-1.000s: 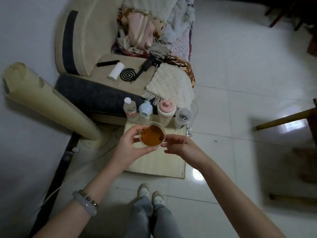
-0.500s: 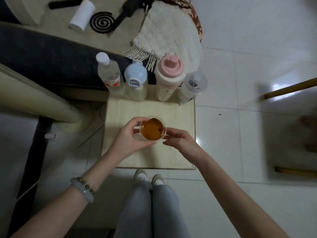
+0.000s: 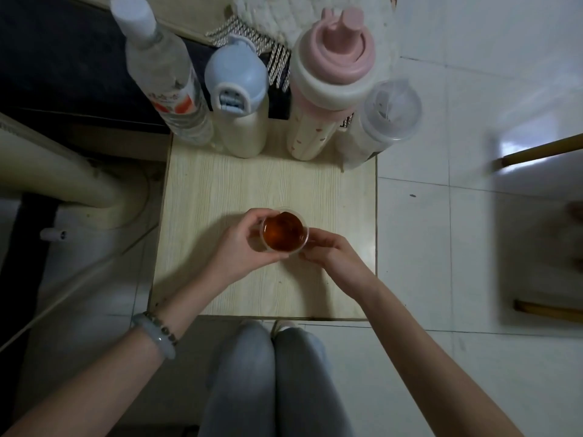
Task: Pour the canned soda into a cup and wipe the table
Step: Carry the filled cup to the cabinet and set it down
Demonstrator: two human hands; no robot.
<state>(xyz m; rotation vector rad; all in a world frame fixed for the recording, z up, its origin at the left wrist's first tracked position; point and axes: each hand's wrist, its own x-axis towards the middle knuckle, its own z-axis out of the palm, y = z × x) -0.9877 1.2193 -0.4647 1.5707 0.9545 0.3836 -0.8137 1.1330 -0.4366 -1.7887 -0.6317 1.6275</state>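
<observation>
We see a small round clear plastic cup (image 3: 285, 232) of amber soda at the middle of the pale wood-grain worktop (image 3: 220, 184), the left hand (image 3: 244, 244) curling its fingers around its wall and the right hand (image 3: 328, 252) pinching its rim. Behind the cup, four smooth plastic bottles (image 3: 239, 96) line the worktop's far edge.

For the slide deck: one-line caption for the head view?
Both hands hold a clear cup of amber drink over a small wooden table.

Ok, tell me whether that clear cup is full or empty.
Nearly full: amber liquid sits close to the rim of the cup, held upright between left hand and right hand.
</observation>
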